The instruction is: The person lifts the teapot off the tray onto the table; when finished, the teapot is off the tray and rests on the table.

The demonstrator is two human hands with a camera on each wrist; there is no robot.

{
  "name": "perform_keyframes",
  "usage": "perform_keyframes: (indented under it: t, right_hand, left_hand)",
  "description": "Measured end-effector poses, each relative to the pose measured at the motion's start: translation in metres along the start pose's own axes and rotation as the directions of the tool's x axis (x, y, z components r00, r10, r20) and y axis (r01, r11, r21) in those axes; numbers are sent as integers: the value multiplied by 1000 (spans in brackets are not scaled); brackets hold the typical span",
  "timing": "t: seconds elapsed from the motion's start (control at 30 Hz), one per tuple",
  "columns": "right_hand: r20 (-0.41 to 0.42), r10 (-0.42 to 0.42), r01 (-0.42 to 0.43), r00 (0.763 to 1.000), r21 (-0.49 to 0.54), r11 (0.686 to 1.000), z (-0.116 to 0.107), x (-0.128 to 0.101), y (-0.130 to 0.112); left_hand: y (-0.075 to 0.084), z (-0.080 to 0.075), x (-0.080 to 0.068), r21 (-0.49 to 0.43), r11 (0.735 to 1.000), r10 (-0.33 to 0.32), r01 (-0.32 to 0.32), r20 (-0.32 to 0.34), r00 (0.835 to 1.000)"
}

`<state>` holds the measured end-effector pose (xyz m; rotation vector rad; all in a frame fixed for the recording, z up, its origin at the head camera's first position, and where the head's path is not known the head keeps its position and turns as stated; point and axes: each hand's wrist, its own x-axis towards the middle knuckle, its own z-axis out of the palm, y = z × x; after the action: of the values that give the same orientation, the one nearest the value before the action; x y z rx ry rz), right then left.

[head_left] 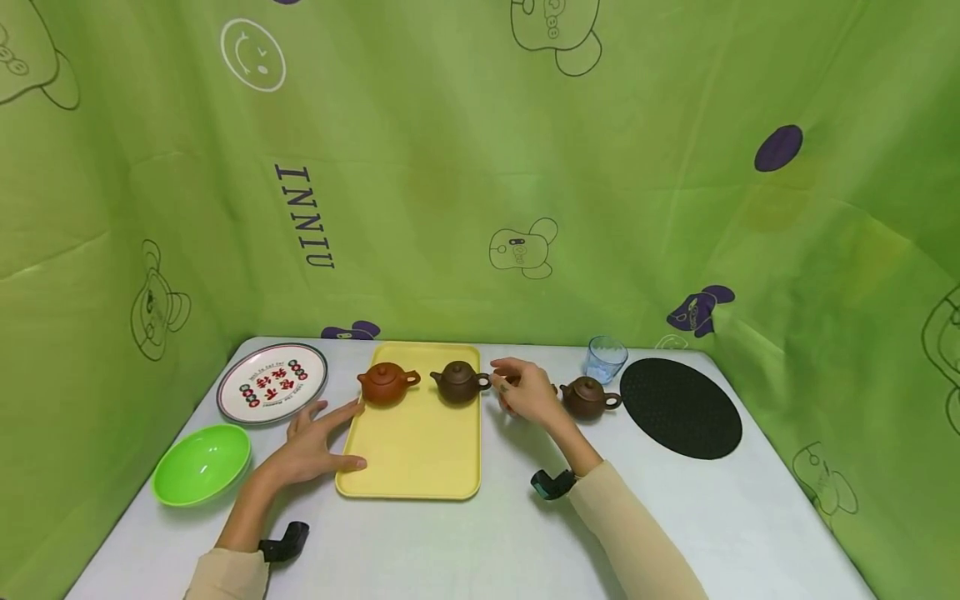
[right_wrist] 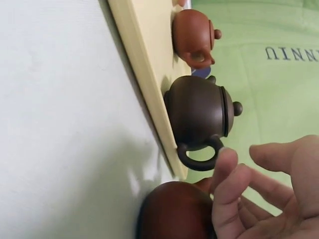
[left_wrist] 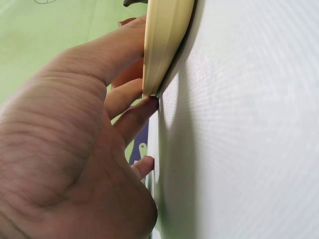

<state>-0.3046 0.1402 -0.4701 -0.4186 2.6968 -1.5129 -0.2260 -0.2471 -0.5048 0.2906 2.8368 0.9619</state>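
My left hand (head_left: 309,450) spreads along the left edge of the yellow tray (head_left: 408,458), with the thumb over its rim and other fingers by its side. On the tray sit a reddish-brown teapot (head_left: 385,384) and a dark brown teapot (head_left: 457,383), both lidded and upright. My right hand (head_left: 528,392) is at the dark teapot's handle, fingertips right by the loop and thumb apart from the fingers. Close below that hand, in the right wrist view, stands another reddish teapot (right_wrist: 174,211), mostly hidden by the hand in the head view.
Right of my right hand stands a second dark brown teapot (head_left: 587,398), with a blue glass (head_left: 604,360) behind it and a black oval mat (head_left: 678,408) farther right. A patterned white plate (head_left: 262,385) and a green bowl (head_left: 201,467) lie at the left.
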Motion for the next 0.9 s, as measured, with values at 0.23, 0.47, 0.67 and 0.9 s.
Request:
perform_keyframes:
  t: [0.23, 0.47, 0.67, 0.9]
  right_hand:
    - [75, 49, -44, 996, -61, 997, 0, 9, -8]
    - [129, 90, -73, 988, -135, 988, 3, 18, -10]
    - [158, 113, -89, 981, -154, 984, 4, 24, -12]
    - [174, 128, -101, 976, -155, 983, 4, 26, -13]
  left_hand:
    - [2, -2, 0, -1, 1000, -4, 4, 2, 1000]
    - [2, -2, -2, 0, 1000, -1, 1, -1, 1000]
    - [1, -2, -1, 6, 1000, -4, 4, -1, 1000]
    - [2, -2, -1, 5, 1000, -6, 6, 5, 1000]
